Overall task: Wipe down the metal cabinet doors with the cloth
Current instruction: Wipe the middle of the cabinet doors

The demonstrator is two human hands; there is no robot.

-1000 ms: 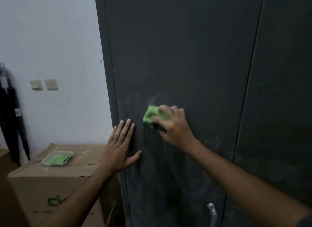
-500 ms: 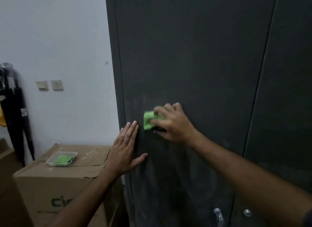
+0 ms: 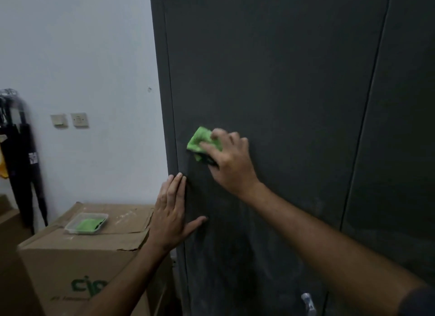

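Observation:
A tall dark grey metal cabinet fills the right of the view; its left door (image 3: 270, 80) meets the right door (image 3: 404, 127) at a vertical seam. My right hand (image 3: 229, 161) presses a folded green cloth (image 3: 200, 140) against the left door near its left edge, fingers spread over the cloth. Just below, my left hand (image 3: 171, 212) lies flat on the door's left edge with straight fingers and the thumb out to the right. A metal handle (image 3: 308, 302) shows at the bottom.
A cardboard box (image 3: 77, 264) stands left of the cabinet with a clear plastic tray (image 3: 70, 227) holding a green cloth on top. Black umbrellas (image 3: 22, 165) hang at the far left by a white wall with two switch plates (image 3: 80, 120).
My right hand has slid the cloth up and left toward the door's edge. My left hand stays flat on the door. The view has shifted, so the cabinet sits further right.

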